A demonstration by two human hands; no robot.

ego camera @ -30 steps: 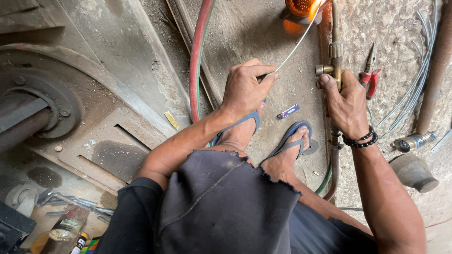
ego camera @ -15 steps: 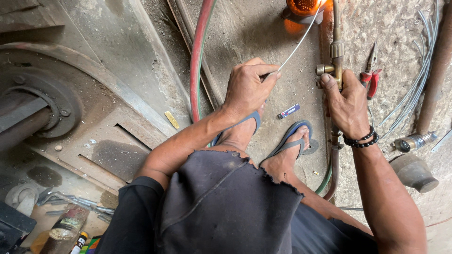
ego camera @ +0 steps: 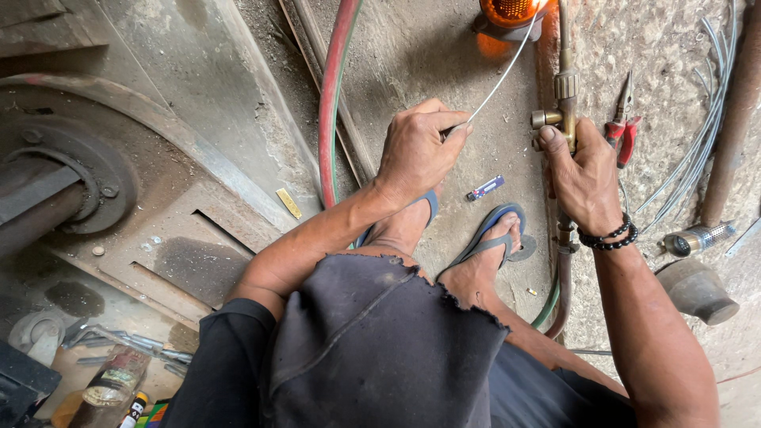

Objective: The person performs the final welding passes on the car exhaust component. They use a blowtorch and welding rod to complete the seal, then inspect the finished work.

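Rod (ego camera: 495,83) and torch (ego camera: 564,103) in hands

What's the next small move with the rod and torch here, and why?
Probably feed the thin filler rod a touch further toward the glowing orange piece. The left hand pinches the rod, whose far end reaches the glow, and the right hand grips the brass torch aimed there.

I see the left hand (ego camera: 416,154) pinching a thin, smooth metal rod (ego camera: 499,75); the right hand (ego camera: 583,178) grips a dull brass torch (ego camera: 564,103). Nr its knuckles: pliers (ego camera: 622,131) w/ glossy red plastic grips. Rough, dusty concrete floor (ego camera: 444,47) under both.
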